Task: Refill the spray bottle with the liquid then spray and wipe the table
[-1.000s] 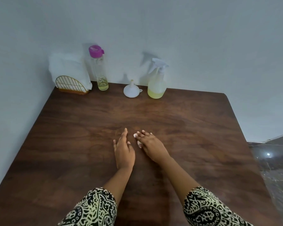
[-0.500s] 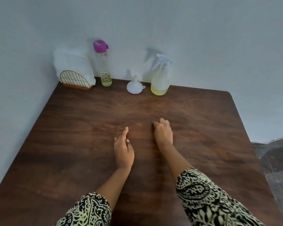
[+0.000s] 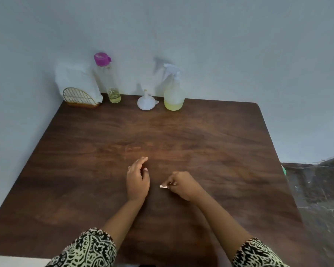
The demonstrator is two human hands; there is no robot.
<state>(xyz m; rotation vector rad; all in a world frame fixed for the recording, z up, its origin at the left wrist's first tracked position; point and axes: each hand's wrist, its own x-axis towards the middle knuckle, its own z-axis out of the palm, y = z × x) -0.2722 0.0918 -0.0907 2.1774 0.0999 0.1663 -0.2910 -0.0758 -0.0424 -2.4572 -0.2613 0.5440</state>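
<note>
Ok, status from where I stand. Both hands are low over the near-middle of the wooden table (image 3: 201,135), well apart from everything else on it.

Left hand (image 3: 137,182): fingers mostly straight and relaxed, thumb slightly apart, pointing toward the far edge. It holds nothing. It looks to rest on the wood, but I can't confirm contact.

Right hand (image 3: 181,185): just beside the left, not touching it. Fingers curled in toward the palm, knuckles up. Pale spots at the fingertips look like nails; nothing visibly held.

Spray bottle (image 3: 173,93): upright at the far edge against the wall, white trigger head on, yellow-green liquid in roughly the bottom third.

Funnel (image 3: 146,102): white, mouth down and spout up, just left of the spray bottle, small gap between them.

Refill bottle (image 3: 109,79): tall, clear, magenta cap on, upright left of the funnel, with a shallow layer of yellowish liquid at the bottom.

Napkin holder (image 3: 79,98): gold wire, far left corner beside the refill bottle, white napkins (image 3: 75,78) standing in it.

Both forearms are bare, with black-and-cream patterned sleeves at the near edge.
</note>
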